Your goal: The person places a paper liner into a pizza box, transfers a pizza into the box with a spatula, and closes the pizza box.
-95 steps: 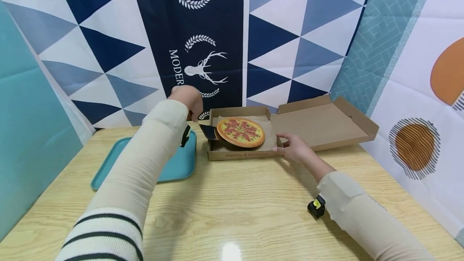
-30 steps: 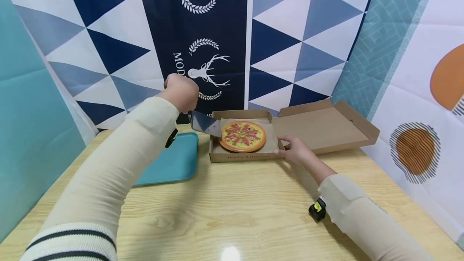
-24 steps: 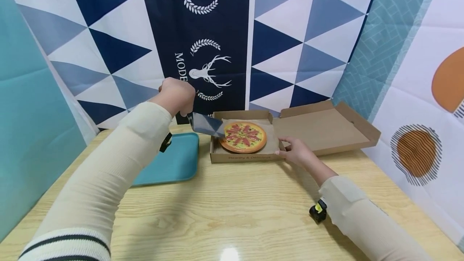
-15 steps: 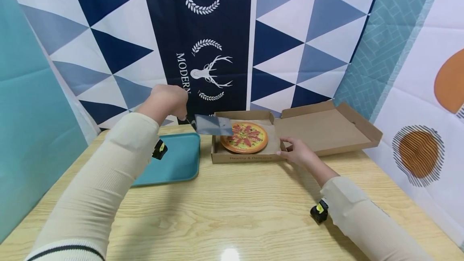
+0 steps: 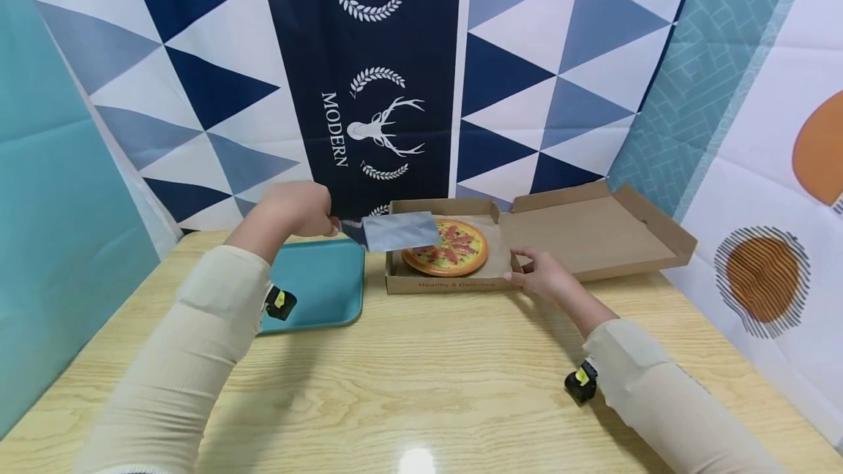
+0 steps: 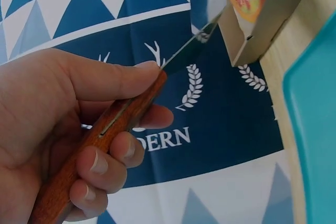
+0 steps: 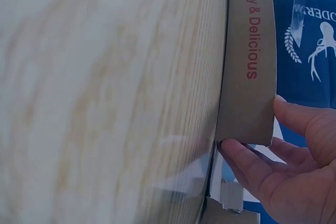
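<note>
My left hand grips the wooden handle of a spatula with a wide, shiny metal blade. In the head view the blade hangs above the left side of an open cardboard pizza box, overlapping part of the pizza inside. The pizza, yellow with red toppings and an orange crust, lies on brown paper. At the box's front right corner my right hand holds the cardboard wall; in the right wrist view the thumb touches its upper edge and fingers its lower corner.
The box's lid lies folded out to the right. A turquoise tray rests on the wooden table left of the box, partly behind the left forearm. Patterned cloth hangs behind the table.
The spatula blade, earlier at the pizza's left edge, is out from there and now extends over the pizza, turned flatter. My left hand has moved left and lower. The right hand stays at the box corner.
</note>
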Demonstrator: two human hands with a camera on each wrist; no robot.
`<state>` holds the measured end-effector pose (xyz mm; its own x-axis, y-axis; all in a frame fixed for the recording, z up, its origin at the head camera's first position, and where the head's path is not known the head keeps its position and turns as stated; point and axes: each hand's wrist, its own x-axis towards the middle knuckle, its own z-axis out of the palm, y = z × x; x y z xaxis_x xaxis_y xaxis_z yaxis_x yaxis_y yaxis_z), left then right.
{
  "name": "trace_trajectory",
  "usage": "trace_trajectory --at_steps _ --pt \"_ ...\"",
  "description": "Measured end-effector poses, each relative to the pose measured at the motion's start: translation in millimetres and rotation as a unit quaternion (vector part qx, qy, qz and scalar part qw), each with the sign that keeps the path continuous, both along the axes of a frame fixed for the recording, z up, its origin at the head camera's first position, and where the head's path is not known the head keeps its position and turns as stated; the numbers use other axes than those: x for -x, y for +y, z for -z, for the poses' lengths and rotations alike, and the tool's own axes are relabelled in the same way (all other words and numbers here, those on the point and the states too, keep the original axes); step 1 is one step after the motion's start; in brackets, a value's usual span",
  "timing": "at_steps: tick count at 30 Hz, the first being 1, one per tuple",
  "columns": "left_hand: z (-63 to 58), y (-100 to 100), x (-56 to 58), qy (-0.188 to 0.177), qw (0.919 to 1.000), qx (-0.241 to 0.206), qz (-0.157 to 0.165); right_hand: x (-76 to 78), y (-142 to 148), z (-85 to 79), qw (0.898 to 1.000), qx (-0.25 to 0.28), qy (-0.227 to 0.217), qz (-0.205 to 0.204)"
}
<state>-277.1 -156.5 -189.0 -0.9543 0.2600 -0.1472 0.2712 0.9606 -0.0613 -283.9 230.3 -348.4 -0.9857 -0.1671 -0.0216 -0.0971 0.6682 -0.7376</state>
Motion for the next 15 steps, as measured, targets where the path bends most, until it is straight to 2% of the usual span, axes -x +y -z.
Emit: trace_trajectory --at_steps 5,15 --pt "16.4 -10 -2.6 0.008 0.9993 -0.035 0.007 -1.7 -1 -0.2 1.0 -0.005 -0.003 -0.001" --pt "42.7 -40 -12.3 -0.003 0.9947 -0.102 0.005 -0.3 -1 -0.7 1.0 0.01 -0.015 0.003"
